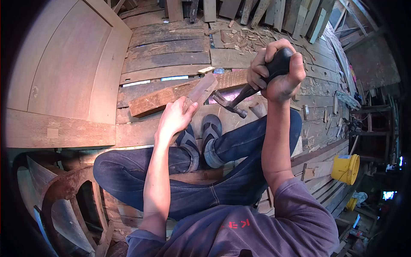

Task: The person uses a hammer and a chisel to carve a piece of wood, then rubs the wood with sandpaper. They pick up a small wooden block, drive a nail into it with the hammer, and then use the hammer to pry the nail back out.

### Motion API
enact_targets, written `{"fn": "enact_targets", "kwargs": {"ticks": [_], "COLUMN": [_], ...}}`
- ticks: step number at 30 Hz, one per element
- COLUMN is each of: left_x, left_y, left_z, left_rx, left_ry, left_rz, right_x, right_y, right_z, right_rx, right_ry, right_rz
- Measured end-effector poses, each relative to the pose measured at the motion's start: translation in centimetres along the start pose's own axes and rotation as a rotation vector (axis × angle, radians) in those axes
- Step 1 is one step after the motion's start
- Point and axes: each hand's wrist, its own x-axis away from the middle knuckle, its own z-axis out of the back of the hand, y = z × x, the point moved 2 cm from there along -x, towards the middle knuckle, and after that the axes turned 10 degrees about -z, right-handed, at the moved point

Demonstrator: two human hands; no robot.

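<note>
My right hand (278, 70) is wrapped around the thick black grip of a claw hammer (245, 95). The hammer slants down to the left, its metal head hanging in the middle of the view between my two hands. My left hand (175, 115) grips a flat, pale piece of wood (202, 89) by its near end, thumb on top. The piece's far end points up and right, close to the hammer's claw in this view. Behind it, a thick reddish-brown wooden beam (152, 100) lies across the floor, partly overlapped by the pale piece.
My shoes (212, 126) rest just in front of the beam. A wooden panel (68, 64) stands at left, above curved wooden frame parts (72, 188). Boards (278, 15) lean along the back, with wood scraps (244, 39) before them. A yellow bucket (342, 169) sits at right.
</note>
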Motion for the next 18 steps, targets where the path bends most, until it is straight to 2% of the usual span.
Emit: {"fn": "enact_targets", "kwargs": {"ticks": [2, 5, 13, 18], "left_x": [0.2, -0.3, 0.0, -0.1], "left_y": [0.3, -0.2, 0.6, 0.5], "left_z": [-0.3, -1.0, -1.3, -1.7], "left_rx": [0.145, -0.003, -0.039, -0.037], "left_ry": [-0.041, 0.056, -0.01, -0.057], "left_rz": [0.028, -0.13, -0.078, -0.07], "right_x": [0.2, 0.3, 0.7, 1.2], "right_y": [-0.4, 0.4, 0.7, 0.9], "right_z": [-0.5, -1.0, -1.7, -3.6], "right_rx": [-0.013, 0.039, 0.08, 0.209], "right_ry": [0.008, 0.029, 0.043, -0.021], "right_rz": [0.009, 0.008, 0.014, 0.107]}}
